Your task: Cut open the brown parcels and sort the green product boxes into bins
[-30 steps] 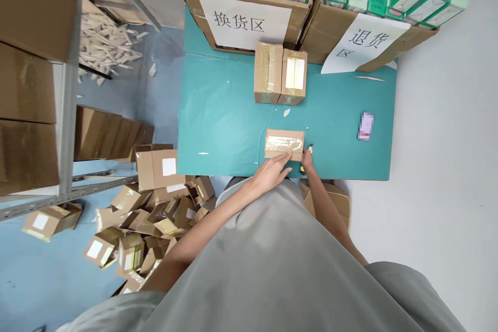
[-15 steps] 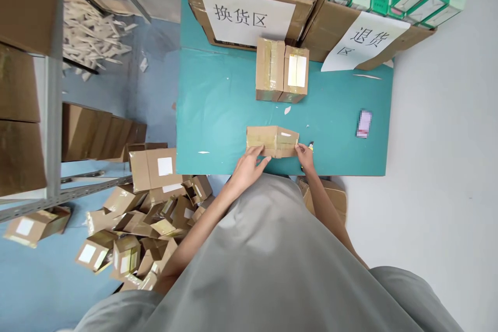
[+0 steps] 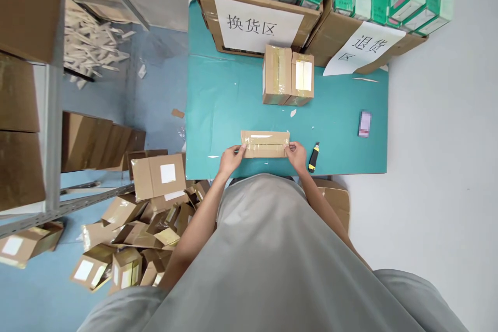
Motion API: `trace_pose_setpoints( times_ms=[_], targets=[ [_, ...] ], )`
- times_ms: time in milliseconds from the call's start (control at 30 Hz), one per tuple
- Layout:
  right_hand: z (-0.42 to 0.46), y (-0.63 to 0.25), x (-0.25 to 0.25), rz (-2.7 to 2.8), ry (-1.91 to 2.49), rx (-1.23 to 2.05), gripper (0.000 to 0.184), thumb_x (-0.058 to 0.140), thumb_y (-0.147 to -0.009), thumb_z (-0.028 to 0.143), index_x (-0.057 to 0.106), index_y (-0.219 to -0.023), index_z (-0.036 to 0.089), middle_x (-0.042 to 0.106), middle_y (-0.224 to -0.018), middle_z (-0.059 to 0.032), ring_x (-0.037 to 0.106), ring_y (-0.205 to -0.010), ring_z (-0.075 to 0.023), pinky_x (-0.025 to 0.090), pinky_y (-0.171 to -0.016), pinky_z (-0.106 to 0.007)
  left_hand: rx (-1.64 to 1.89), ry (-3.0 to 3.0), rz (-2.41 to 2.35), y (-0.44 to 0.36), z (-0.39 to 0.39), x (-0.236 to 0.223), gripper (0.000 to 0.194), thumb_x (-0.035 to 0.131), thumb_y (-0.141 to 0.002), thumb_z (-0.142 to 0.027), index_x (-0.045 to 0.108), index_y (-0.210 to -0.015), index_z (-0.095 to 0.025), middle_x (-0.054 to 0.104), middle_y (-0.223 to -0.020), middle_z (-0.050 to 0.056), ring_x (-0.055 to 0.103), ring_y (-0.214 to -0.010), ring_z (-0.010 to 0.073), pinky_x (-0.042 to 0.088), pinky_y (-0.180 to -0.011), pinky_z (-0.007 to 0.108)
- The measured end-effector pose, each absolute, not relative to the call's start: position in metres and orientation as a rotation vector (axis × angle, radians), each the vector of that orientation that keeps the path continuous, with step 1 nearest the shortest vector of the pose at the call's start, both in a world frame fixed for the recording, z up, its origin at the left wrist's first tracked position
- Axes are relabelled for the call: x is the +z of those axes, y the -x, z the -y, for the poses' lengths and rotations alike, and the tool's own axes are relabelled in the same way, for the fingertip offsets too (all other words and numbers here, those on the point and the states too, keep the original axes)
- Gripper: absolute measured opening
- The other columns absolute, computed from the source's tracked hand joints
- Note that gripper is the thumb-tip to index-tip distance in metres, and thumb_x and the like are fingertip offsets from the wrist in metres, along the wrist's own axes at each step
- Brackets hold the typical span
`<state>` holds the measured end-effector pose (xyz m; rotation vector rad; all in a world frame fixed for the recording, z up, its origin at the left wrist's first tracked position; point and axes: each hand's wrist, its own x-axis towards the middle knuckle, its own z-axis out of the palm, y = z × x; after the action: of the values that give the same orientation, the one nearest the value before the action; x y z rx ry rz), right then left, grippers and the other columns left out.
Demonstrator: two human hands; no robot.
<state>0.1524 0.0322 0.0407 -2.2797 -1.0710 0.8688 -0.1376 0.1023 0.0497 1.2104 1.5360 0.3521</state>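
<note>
A small taped cardboard box lies lengthwise near the front edge of the teal table. My left hand grips its left end and my right hand grips its right end, fingers curled on the box. A black and yellow utility knife lies on the table just right of my right hand, untouched. Two more taped boxes stand side by side farther back.
Two big cartons with paper signs, filled with green packs, stand at the table's back. A phone lies at the right. A heap of opened boxes covers the floor at the left, beside metal shelving.
The box has been turned and now lies lengthwise between both hands. My right hand has let go of the knife, which now lies on the table. My left hand moved to the box's left end.
</note>
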Motion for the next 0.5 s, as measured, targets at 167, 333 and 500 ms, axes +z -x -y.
trace_pose_setpoints(
  times_ms=[167,333,500],
  targets=[
    [-0.038,-0.135,0.071,1.206,2.366,0.768,0.024,0.073,-0.097,0.041,0.082,-0.101,0.018,0.087,-0.105,-0.0151,0.081,-0.094,-0.0309,0.061,-0.092,-0.041,0.449,-0.84,-1.407,0.159,-0.119,0.027,0.047,0.09,-0.078,-0.06,0.079,-0.093,-0.018,0.084,-0.096,0.011,0.078,-0.1,0.0284,0.062,-0.091,0.039],
    [-0.055,-0.088,0.106,1.38,2.307,0.676,0.023,0.075,-0.104,0.043,0.082,-0.101,0.021,0.084,-0.109,-0.0117,0.079,-0.094,-0.0275,0.059,-0.091,-0.037,0.532,-0.838,-1.496,0.194,-0.134,0.021,0.04,0.093,-0.069,-0.039,0.076,-0.096,-0.016,0.083,-0.095,0.012,0.078,-0.096,0.0259,0.064,-0.091,0.04],
    [-0.075,-0.001,0.131,1.857,2.16,0.639,0.026,0.065,-0.113,0.042,0.081,-0.11,0.022,0.079,-0.116,-0.0134,0.076,-0.102,-0.0282,0.059,-0.088,-0.035,0.484,-0.799,-1.622,0.226,-0.134,0.013,0.032,0.086,-0.067,-0.032,0.078,-0.093,-0.014,0.083,-0.091,0.013,0.078,-0.088,0.0261,0.063,-0.08,0.038]
  ],
)
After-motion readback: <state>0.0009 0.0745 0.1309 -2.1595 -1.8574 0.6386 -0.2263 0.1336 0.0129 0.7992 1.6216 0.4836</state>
